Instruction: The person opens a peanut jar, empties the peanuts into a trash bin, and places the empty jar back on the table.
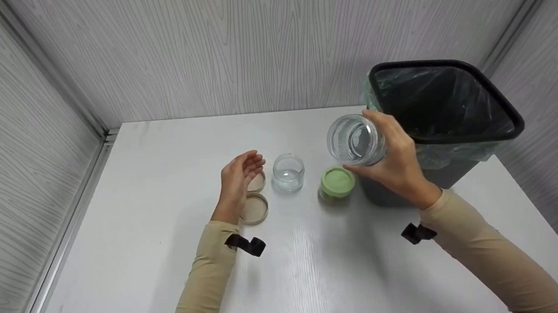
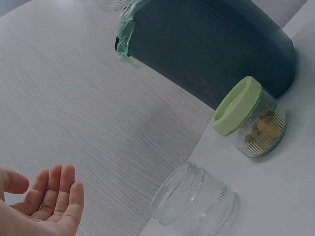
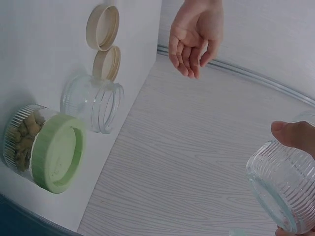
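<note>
Two jars stand mid-table while your right hand (image 1: pixel 394 162) grips a third, empty ribbed glass jar (image 1: pixel 356 139), tilted beside the bin (image 1: pixel 501 131) at the back right corner. Likely light, slick, breakable: hold its ribbed wall. Your left hand (image 1: pixel 238 177) hovers, fingers relaxed and holding nothing, over two tan lids (image 1: pixel 254 208)

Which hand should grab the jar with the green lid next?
Probably the left hand. It is open and holds nothing, hovering over the beige lids. The right hand is nearer the green-lidded jar but already grips the empty ribbed jar beside the bin.
</note>
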